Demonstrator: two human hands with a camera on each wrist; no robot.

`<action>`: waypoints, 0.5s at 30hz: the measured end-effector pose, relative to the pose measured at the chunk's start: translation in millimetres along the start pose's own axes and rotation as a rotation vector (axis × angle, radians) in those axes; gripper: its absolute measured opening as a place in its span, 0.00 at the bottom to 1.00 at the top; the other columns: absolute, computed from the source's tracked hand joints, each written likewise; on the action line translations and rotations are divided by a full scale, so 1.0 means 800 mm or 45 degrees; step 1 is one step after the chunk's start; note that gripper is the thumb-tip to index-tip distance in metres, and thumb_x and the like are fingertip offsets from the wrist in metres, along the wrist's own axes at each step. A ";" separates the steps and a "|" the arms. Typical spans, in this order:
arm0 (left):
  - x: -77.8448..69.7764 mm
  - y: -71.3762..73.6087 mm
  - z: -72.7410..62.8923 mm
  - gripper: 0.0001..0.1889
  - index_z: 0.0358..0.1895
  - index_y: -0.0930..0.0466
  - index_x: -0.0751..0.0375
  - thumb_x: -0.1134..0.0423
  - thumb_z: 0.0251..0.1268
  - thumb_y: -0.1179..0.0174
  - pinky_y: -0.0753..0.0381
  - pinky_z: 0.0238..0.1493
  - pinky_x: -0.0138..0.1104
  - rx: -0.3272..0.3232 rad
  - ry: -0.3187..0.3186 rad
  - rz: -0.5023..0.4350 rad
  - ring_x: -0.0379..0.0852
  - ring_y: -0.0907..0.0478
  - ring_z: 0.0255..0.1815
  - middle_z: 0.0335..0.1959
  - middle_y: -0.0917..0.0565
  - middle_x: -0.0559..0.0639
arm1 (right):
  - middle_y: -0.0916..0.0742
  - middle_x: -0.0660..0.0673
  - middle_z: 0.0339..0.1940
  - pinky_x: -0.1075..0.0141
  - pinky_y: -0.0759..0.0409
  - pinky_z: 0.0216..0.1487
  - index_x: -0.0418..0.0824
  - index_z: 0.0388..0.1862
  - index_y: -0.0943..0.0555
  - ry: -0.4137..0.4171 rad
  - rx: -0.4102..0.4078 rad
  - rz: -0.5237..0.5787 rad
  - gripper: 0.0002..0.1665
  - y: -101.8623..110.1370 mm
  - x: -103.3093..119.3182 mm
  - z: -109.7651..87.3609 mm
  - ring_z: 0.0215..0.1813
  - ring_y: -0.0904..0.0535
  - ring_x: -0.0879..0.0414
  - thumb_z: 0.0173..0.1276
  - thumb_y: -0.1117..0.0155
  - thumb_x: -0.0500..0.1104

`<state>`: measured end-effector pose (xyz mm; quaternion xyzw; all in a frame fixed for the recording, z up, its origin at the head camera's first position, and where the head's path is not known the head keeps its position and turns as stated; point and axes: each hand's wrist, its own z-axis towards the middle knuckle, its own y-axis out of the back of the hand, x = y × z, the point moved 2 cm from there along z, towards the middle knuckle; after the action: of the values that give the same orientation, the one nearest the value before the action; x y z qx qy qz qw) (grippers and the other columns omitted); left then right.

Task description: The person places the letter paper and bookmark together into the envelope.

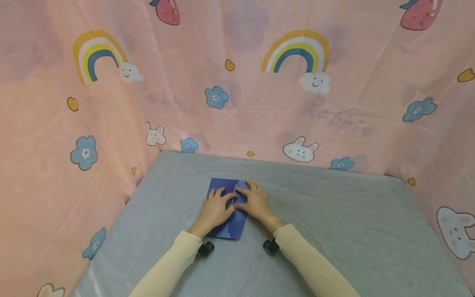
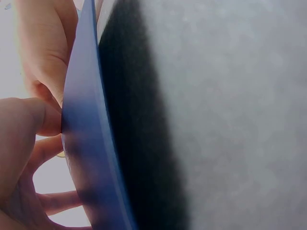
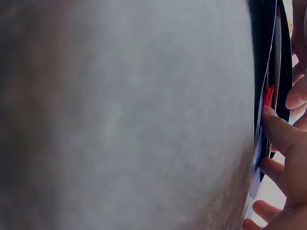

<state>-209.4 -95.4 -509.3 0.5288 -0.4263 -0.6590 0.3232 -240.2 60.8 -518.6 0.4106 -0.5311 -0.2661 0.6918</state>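
Both hands lie flat, fingers spread, pressing a blue folder at the tabletop's centre: left hand, right hand; its long axis runs away from the person. Left wrist: the thumb touches the folder's edge. Right wrist: a fingertip presses there; uneven pressure could skew the flap.

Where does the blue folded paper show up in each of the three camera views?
Head: blue paper lies at centre on the grey table, under the left hand and right hand.
Left wrist: edge-on, a blue band left of centre.
Right wrist: thin strip at the right edge.
Shared landmark: the grey table surface.
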 end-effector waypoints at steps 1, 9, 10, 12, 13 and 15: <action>0.000 0.000 0.000 0.20 0.62 0.21 0.43 0.52 0.67 0.42 0.37 0.63 0.71 0.000 -0.001 0.000 0.78 0.40 0.72 0.71 0.30 0.66 | 0.32 0.34 0.75 0.35 0.38 0.67 0.47 0.64 0.20 -0.002 0.005 0.005 0.36 0.000 0.000 0.000 0.75 0.39 0.33 0.56 0.24 0.54; 0.000 0.001 0.000 0.21 0.63 0.21 0.43 0.52 0.68 0.43 0.38 0.63 0.71 0.018 -0.009 -0.004 0.78 0.41 0.73 0.71 0.31 0.66 | 0.32 0.33 0.75 0.33 0.40 0.67 0.47 0.65 0.21 -0.011 0.027 0.028 0.37 0.002 0.002 0.001 0.76 0.40 0.33 0.56 0.24 0.53; 0.000 0.001 0.000 0.21 0.63 0.22 0.42 0.52 0.68 0.43 0.38 0.63 0.71 0.019 -0.011 -0.003 0.78 0.41 0.73 0.71 0.31 0.66 | 0.32 0.34 0.76 0.33 0.40 0.67 0.47 0.65 0.21 -0.015 0.030 0.030 0.37 0.002 0.003 0.001 0.76 0.40 0.33 0.56 0.24 0.53; 0.000 0.001 0.000 0.21 0.63 0.22 0.42 0.52 0.68 0.43 0.38 0.63 0.71 0.017 -0.014 -0.003 0.78 0.41 0.73 0.71 0.31 0.66 | 0.32 0.34 0.76 0.33 0.41 0.67 0.48 0.66 0.22 -0.022 0.033 0.026 0.38 0.002 0.003 0.001 0.77 0.40 0.33 0.56 0.24 0.53; 0.001 0.001 0.000 0.21 0.63 0.22 0.42 0.53 0.68 0.43 0.38 0.63 0.71 0.016 -0.015 -0.002 0.78 0.41 0.73 0.71 0.31 0.66 | 0.32 0.34 0.76 0.33 0.41 0.67 0.48 0.66 0.22 -0.026 0.034 0.024 0.38 0.002 0.004 0.001 0.77 0.41 0.34 0.56 0.24 0.53; 0.001 0.001 0.000 0.21 0.63 0.22 0.42 0.53 0.67 0.43 0.38 0.63 0.71 0.014 -0.017 0.001 0.78 0.41 0.73 0.71 0.31 0.66 | 0.32 0.35 0.76 0.33 0.42 0.68 0.48 0.66 0.22 -0.033 0.030 0.015 0.38 0.001 0.004 0.001 0.77 0.41 0.34 0.56 0.24 0.53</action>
<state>-209.4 -96.3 -509.0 0.5258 -0.4324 -0.6601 0.3177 -240.3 58.6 -516.2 0.4120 -0.5454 -0.2609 0.6817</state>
